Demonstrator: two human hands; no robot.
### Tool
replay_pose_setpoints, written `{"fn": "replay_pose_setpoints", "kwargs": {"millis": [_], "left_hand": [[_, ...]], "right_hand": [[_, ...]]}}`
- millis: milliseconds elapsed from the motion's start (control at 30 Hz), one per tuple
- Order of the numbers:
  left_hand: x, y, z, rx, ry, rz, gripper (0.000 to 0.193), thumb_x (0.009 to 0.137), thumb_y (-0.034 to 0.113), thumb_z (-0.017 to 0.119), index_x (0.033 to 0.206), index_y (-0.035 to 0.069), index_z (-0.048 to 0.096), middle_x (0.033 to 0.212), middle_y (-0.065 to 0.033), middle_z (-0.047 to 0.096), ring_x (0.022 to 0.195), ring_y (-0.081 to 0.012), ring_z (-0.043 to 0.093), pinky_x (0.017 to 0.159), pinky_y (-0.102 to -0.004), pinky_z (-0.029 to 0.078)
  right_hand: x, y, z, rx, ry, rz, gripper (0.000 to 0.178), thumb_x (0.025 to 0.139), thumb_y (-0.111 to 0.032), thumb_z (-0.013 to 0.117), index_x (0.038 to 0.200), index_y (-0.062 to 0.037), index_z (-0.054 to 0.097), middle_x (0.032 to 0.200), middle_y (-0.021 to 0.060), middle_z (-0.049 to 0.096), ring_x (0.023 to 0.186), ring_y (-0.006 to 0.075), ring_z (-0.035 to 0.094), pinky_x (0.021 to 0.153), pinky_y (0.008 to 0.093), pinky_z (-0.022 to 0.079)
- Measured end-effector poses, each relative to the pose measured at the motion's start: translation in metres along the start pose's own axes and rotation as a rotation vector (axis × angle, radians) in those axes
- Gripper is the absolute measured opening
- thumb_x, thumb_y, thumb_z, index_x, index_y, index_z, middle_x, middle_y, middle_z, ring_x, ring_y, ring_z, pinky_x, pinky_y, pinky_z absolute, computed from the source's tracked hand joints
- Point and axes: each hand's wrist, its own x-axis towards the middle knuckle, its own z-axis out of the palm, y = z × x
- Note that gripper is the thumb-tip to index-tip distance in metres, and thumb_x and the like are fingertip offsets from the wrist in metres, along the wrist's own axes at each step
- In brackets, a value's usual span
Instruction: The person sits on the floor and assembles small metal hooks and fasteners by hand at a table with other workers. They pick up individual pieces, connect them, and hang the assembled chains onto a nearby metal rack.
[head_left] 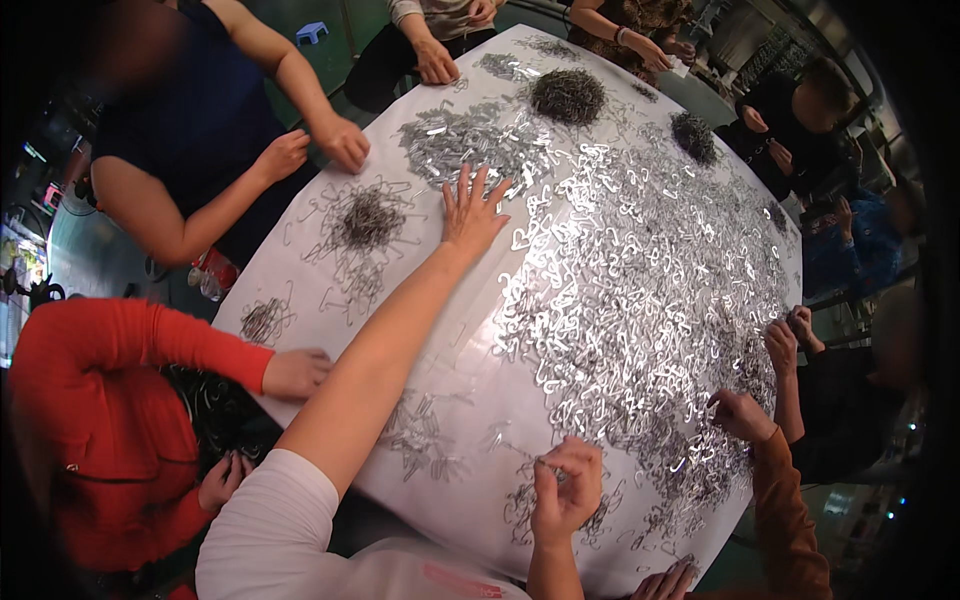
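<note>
My left arm, in a white sleeve, stretches far across the white table point(300, 265). At its end my left hand point(475, 212) lies palm down with fingers spread, its fingertips at the near edge of a pile of flat silvery metal pieces point(465, 140). Closer to me, my right hand point(570, 487) is raised with thumb and fingers curled together. Thin metal bits show beside its fingertips, but what it pinches is too small to name. Below it lies a loose cluster of bent wire hooks point(520, 510). Shiny S-shaped hooks point(590, 310) cover the table's middle and right.
Dark wire heaps sit at the far side point(568, 96) and left point(370, 222). A person in a red top point(130, 400) sits close to my left arm. Other people's hands work around the edges, including an orange-brown sleeve point(785, 510) at right. A blue stool point(312, 33) stands behind.
</note>
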Motion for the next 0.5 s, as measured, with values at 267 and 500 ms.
{"fn": "replay_pose_setpoints", "kwargs": {"millis": [267, 500], "left_hand": [[0.09, -0.035, 0.027, 0.136, -0.222, 0.106, 0.053, 0.084, 0.045, 0.058, 0.134, 0.037, 0.043, 0.141, -0.0069, 0.036, 0.135, -0.0319, 0.023, 0.106, -0.0645, 0.015], [0.105, -0.041, 0.024, 0.28, -0.211, 0.375, 0.047, 0.079, 0.025, 0.065, 0.124, 0.022, 0.049, 0.114, -0.0043, 0.052, 0.113, -0.0234, 0.048, 0.086, -0.0423, 0.045]], "right_hand": [[0.015, 0.031, -0.007, -0.01, 0.003, 0.092, 0.015, 0.066, 0.005, 0.066, 0.079, -0.0022, 0.061, 0.08, 0.0088, 0.055, 0.077, 0.0222, 0.053, 0.07, 0.0322, 0.044], [0.013, 0.035, -0.006, 0.03, -0.01, 0.127, 0.019, 0.063, 0.006, 0.068, 0.079, -0.0026, 0.064, 0.078, 0.0092, 0.058, 0.072, 0.0221, 0.055, 0.064, 0.0316, 0.044]]}}
